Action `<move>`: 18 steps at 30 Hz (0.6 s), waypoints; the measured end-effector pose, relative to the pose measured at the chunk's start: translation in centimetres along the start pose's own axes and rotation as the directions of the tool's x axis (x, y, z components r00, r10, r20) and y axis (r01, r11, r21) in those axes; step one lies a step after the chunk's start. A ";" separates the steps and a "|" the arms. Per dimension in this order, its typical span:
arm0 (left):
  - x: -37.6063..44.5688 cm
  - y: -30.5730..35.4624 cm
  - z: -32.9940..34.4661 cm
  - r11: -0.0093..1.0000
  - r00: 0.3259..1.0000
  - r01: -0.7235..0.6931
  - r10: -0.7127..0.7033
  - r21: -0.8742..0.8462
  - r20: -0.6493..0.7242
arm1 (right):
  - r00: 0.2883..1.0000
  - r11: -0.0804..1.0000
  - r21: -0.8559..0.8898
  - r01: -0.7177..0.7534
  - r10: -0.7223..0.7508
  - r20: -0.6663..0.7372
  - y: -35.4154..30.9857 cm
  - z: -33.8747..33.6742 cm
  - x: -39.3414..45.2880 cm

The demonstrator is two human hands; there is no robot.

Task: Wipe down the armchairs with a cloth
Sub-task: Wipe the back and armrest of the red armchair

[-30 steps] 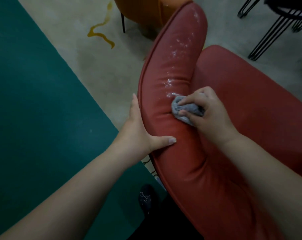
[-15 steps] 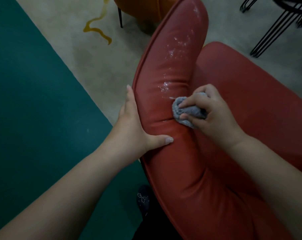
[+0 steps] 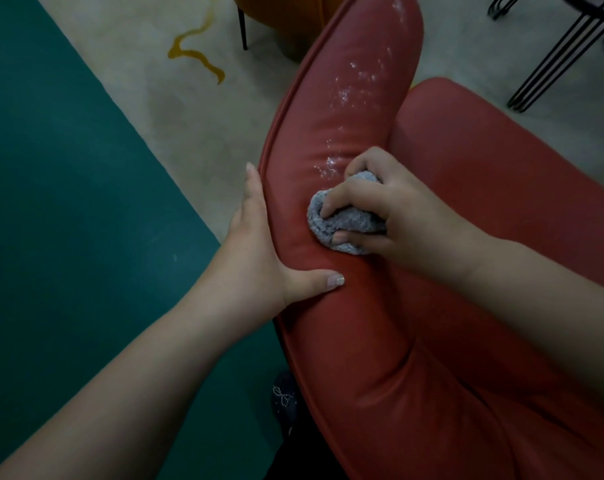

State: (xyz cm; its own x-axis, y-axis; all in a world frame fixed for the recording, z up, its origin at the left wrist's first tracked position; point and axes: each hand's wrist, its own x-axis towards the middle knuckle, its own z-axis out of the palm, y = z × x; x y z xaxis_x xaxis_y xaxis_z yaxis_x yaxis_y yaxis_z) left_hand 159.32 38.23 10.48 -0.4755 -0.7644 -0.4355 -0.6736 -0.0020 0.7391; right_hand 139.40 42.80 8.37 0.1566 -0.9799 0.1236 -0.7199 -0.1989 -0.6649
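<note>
— What's moved?
— My right hand point(image 3: 394, 216) dragged the bunched cloth point(image 3: 345, 223) down the red armchair point(image 3: 345, 140)'s padded top edge, nearer my thumb.
— And your left hand point(image 3: 259, 251)?
— Flat, fingers straight, bracing the outer edge against my rubbing.

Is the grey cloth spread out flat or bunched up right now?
Bunched up. The cloth is a wadded lump gripped in the right hand, pressed against the red armchair.

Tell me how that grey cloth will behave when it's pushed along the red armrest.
The cloth is bunched into a wad in the right hand, so it is probably soft and floppy and will deform, not slide as a block. Its fuzzy surface should drag on the armrest. It looks light; the left hand braces the chair anyway.
</note>
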 end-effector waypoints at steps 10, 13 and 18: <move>-0.1 0.0 0.2 1.000 1.000 0.011 -0.011 -0.005 0.002 | 0.946 0.982 0.075 -0.175 0.189 -0.264 1.5 -1.7 -2.0; -0.1 0.1 0.3 1.000 1.000 0.011 -0.011 0.012 -0.022 | 0.979 0.987 0.152 -0.050 0.079 -0.189 -0.6 0.6 -0.5; 0.1 0.6 0.7 0.999 0.995 0.018 -0.016 0.028 -0.094 | 0.918 0.938 0.230 -0.260 0.314 -0.242 2.1 1.0 -2.8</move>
State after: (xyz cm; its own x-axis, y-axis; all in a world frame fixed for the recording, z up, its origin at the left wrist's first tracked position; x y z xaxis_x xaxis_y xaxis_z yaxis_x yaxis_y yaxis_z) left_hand 158.49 38.65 10.53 -0.4094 -0.8216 -0.3967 -0.6976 0.0017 0.7165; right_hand 138.10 45.18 5.87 -0.2455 -0.9659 0.0827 -0.5603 0.0717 -0.8252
